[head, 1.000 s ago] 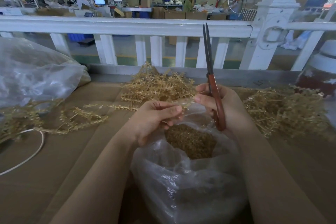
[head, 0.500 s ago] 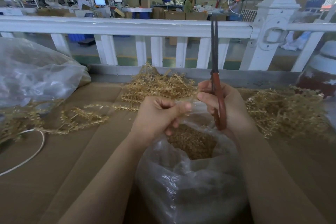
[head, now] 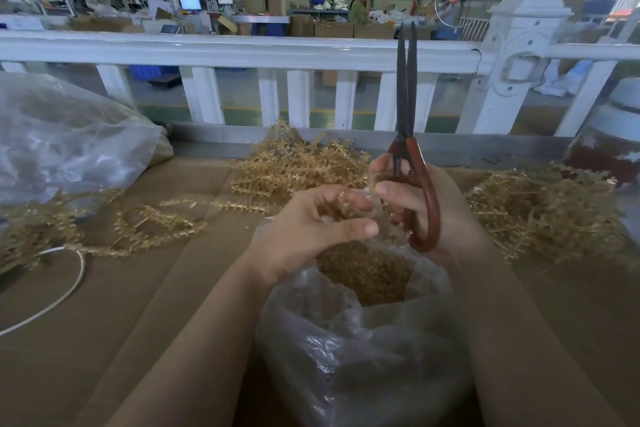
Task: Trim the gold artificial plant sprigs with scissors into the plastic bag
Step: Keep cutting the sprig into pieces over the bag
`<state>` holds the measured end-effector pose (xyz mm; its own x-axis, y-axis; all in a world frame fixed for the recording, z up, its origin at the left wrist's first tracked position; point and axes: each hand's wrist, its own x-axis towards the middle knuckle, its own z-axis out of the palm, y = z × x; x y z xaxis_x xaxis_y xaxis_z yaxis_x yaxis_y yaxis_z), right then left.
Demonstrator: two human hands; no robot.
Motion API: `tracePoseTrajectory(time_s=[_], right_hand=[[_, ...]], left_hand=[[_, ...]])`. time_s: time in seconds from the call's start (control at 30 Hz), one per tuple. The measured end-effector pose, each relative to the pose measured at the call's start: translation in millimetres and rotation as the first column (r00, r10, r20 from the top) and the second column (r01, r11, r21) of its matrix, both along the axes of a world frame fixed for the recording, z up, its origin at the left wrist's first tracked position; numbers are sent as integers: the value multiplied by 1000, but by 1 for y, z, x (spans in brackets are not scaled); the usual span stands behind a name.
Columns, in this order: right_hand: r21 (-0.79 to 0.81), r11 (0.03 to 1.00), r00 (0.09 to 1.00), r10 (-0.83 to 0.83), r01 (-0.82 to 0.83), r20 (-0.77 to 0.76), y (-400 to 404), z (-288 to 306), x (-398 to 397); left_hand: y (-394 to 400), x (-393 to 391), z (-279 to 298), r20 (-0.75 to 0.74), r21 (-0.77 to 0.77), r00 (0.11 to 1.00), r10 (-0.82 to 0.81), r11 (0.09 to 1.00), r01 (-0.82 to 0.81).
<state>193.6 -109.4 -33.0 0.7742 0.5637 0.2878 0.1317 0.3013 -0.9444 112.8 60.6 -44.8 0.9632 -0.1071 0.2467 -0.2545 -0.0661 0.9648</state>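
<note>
**Here: a sprig readied over the bag, scissors parked upright**

Here the short gold plastic sprig piece (head: 341, 199) sits directly above the mouth of the clear plastic bag (head: 349, 350), pinched in the curled fingers of the left hand (head: 311, 229); held there, presumably, so that any trimmings fall straight into the bag. Gold cuttings (head: 367, 274) already lie inside it. The right hand (head: 415, 204), just beyond the bag's mouth, grips the red looped handle of the dark-bladed scissors (head: 410, 135); its free fingertips touch the sprig. The blades point straight up, nearly closed, clear of the fingers, which suggests repositioning rather than cutting.

Count: one pair of scissors; two hands; two clear bags, the second, crumpled one (head: 69, 139) lying far left of the first. Uncut gold sprigs form three loose heaps around the bag: behind it (head: 294, 163), to its right (head: 540, 211), and to its left (head: 104, 229); individual stems are too tangled to count. One white cord (head: 59, 298) loops left of the bag on the brown cardboard surface (head: 138, 322).
</note>
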Motion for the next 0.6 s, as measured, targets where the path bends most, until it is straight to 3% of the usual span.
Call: tracePoseTrajectory(time_s=[0.07,0.23,0.43,0.6], right_hand=[[-19,1000,999,-18,19,30,1,0,-1],[-111,987,989,-107,119,106,9,-3,-2],[-176,971,983,-141,159,114,7,-3,-1],[-253,939,968,-197,231,154,10,-8,1]], left_hand=[[-1,1,0,-22,-64,1000,-21,998,19],[-4,1,-3,17,-42,999,-36,998,36],[10,5,-6,21,-123,974,225,967,-221],[11,8,-9,-42,-88,959,279,955,-282]])
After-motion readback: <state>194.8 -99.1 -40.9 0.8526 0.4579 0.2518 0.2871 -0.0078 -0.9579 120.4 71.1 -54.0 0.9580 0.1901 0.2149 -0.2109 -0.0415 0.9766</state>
